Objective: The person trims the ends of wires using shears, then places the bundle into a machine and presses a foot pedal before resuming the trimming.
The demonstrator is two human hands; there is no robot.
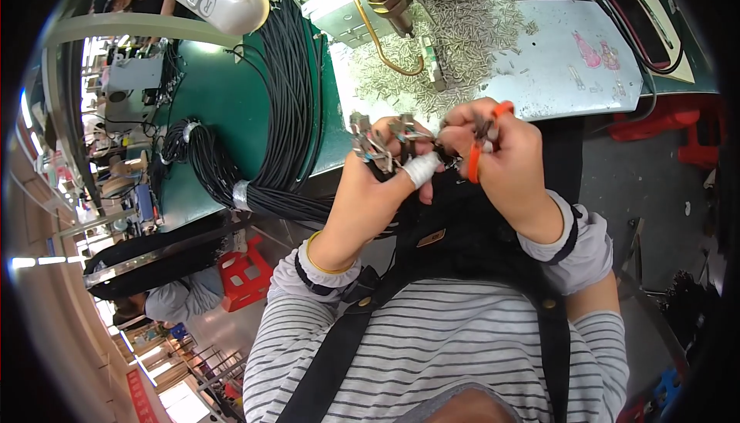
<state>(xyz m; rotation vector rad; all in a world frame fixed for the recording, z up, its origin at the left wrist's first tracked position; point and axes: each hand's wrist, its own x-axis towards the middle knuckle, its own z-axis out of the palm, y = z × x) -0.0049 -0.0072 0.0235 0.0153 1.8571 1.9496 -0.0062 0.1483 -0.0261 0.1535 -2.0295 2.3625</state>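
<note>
My left hand (378,184) is closed around several cable ends with metal connectors (370,142) and thin stripped wires. White tape wraps one of its digits. Close on its right, my right hand (501,161) grips a small orange-handled hand tool (474,162); its jaws are too hidden to tell whether these are snips or pliers. Both hands meet in front of the black apron (478,230), at the near edge of the bench. Small dark pieces show between the fingertips, too blurred to name.
Beyond my hands, a metal machine head (389,7) stands over a white plate (555,61) strewn with small silvery metal pins (470,38). Bundled black cables (285,99) lie on the green bench (220,84) to the left. Red stools (245,273) stand on both sides.
</note>
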